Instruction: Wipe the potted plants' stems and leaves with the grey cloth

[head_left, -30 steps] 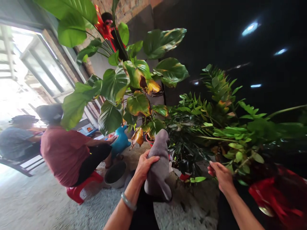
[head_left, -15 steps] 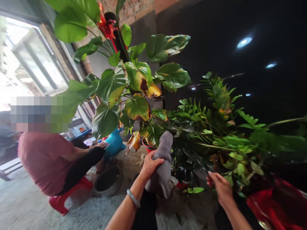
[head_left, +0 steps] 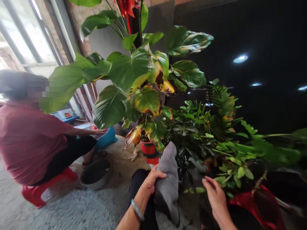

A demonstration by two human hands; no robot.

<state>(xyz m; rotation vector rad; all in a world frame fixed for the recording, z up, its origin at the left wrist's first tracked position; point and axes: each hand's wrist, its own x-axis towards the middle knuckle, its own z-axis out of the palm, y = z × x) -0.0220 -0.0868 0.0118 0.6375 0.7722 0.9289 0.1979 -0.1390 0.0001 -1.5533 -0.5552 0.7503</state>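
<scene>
My left hand (head_left: 151,180) is closed round a grey cloth (head_left: 168,182) that stands up in front of the plants. My right hand (head_left: 214,195) reaches with loosely stretched fingers toward the low green fronds of a leafy plant (head_left: 216,140), close to a small leaf (head_left: 195,190); it holds nothing. A big-leaved plant (head_left: 134,83) with yellowing leaves rises from a red pot (head_left: 147,148) just beyond the cloth.
A person in a red shirt (head_left: 28,140) sits on a red stool (head_left: 35,191) at the left, beside a dark bowl (head_left: 95,172) on the floor. Something wrapped in shiny red (head_left: 259,207) lies at lower right. Windows (head_left: 21,38) are at upper left.
The view has swung left and down, so the plants sit higher and nearer. My left hand with the cloth has dropped lower in the frame; my right hand has stayed near the fronds.
</scene>
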